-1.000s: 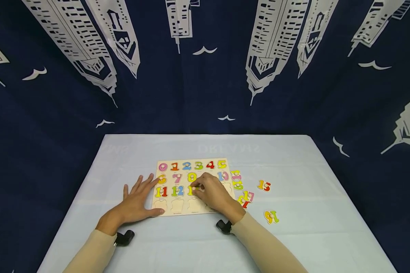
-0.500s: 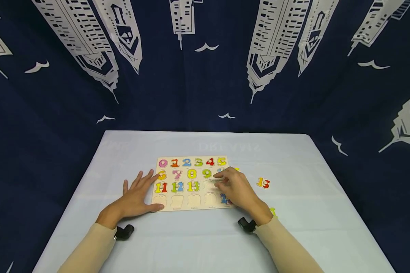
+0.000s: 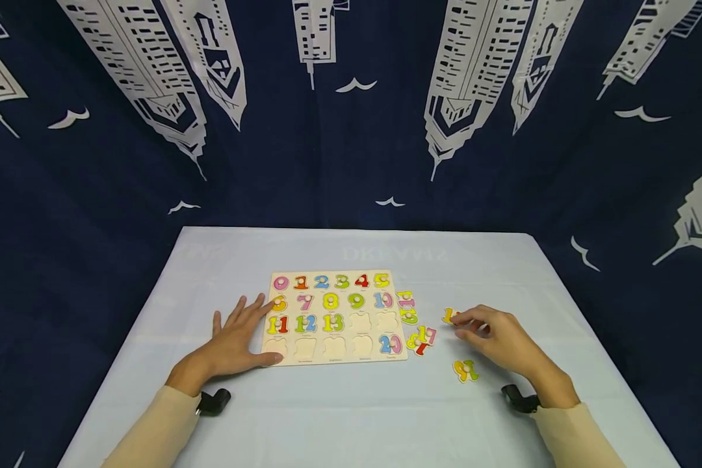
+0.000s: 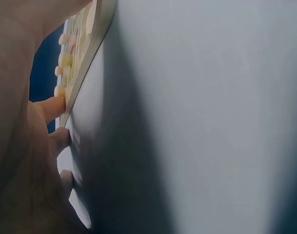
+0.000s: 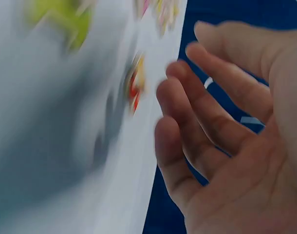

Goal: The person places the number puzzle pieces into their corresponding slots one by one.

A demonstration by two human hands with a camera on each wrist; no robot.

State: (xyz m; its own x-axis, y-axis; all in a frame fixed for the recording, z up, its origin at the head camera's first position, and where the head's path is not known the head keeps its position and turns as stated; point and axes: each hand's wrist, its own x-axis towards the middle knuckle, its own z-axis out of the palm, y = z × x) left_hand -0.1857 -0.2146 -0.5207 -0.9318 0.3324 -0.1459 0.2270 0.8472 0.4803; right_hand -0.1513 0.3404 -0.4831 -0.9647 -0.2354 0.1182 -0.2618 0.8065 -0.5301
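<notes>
A wooden number puzzle board [image 3: 348, 344] lies on the table, with knobbed number pieces in many of its recesses. My left hand [image 3: 228, 348] lies spread at its left edge, thumb on the lower corner and a fingertip near the yellow 6 [image 3: 279, 303]. In the left wrist view, the board's edge [image 4: 92, 53] appears beside the fingers. My right hand [image 3: 500, 341] hovers at the red-and-yellow 15 piece [image 3: 448, 316], partly covering it. From the right wrist, the fingers look loosely bent and apart from that blurred piece [image 5: 134, 85]. Nothing is held in either hand.
Several loose pieces, including a pink-and-green one [image 3: 406, 299] and an overlapping cluster [image 3: 422, 338], lie along the board's right side. A yellow-green piece [image 3: 465, 371] lies nearer me. Behind the white table [image 3: 257, 422] hangs a dark blue printed cloth [image 3: 327, 156].
My right hand has let go of the green-and-yellow 13 piece, now in its recess, and moved right across the board to the 15 piece. My left hand has stayed in place.
</notes>
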